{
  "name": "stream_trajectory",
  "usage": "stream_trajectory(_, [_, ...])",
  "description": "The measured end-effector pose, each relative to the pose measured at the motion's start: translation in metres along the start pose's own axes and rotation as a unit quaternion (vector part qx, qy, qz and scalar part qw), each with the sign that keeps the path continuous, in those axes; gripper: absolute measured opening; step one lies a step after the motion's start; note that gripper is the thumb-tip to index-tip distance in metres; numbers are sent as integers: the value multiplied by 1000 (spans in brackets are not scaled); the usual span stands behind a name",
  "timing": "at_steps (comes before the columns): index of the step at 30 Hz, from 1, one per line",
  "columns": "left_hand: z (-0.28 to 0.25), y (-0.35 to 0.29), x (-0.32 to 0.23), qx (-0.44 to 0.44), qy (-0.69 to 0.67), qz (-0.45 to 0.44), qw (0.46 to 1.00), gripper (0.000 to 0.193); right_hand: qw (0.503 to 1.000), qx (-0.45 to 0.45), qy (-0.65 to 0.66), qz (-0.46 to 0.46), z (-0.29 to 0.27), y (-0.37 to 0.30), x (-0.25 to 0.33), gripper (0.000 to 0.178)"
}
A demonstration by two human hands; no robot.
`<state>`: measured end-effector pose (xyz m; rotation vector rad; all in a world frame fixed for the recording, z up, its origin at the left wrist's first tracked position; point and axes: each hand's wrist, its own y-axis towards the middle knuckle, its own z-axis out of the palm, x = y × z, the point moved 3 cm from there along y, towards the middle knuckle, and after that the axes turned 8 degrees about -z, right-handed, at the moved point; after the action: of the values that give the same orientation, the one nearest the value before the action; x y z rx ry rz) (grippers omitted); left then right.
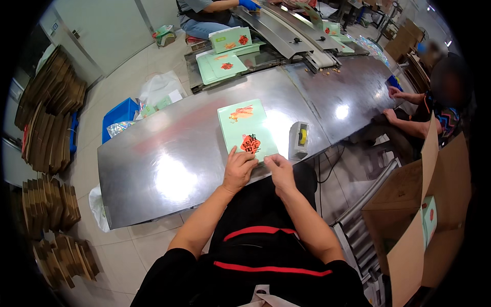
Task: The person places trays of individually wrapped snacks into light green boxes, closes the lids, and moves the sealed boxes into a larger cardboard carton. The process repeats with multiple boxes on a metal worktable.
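Observation:
A light green carton [245, 128] with orange and red printing lies on the steel table [138, 163] before me, its near edge by the table's front. My left hand [239, 170] grips that near edge, fingers curled over the printed face. At the near right corner my right hand [281, 173] is closed, thumb and fingers pinched on the carton's edge. The folds under my fingers are hidden. Just right of the carton stands a tape dispenser [299, 142] with a yellow core, touched by neither hand.
A conveyor [319, 58] ends at the table's far side, beside green cartons [221, 66]. A person in blue gloves [249, 4] works there; another person's hands [391, 105] rest at the right. An open cardboard box [394, 204] stands lower right, a blue bin [117, 116] left, flattened cardboard [48, 133] beyond.

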<state>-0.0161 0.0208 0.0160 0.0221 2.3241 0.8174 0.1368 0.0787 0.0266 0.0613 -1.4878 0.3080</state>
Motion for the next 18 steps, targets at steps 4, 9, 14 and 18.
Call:
stream_trajectory(4, [-2, -2, 5, -5, -17, 2, 1000, 12, 999, -6, -34, 2, 20, 3, -12, 16])
stream_trajectory(9, [-3, -4, 6, -3, -31, 4, 999, 13, 993, -28, -112, 6, 18, 1, -30, 18])
stream_trajectory(14, [-2, -1, 7, 2, -27, 9, 1000, 15, 988, -36, -148, 16, 16, 6, -39, 22])
stream_trajectory(18, [-4, -3, 7, 3, -30, -20, 999, 18, 988, -31, -148, 43, 20, 1, -27, 19])
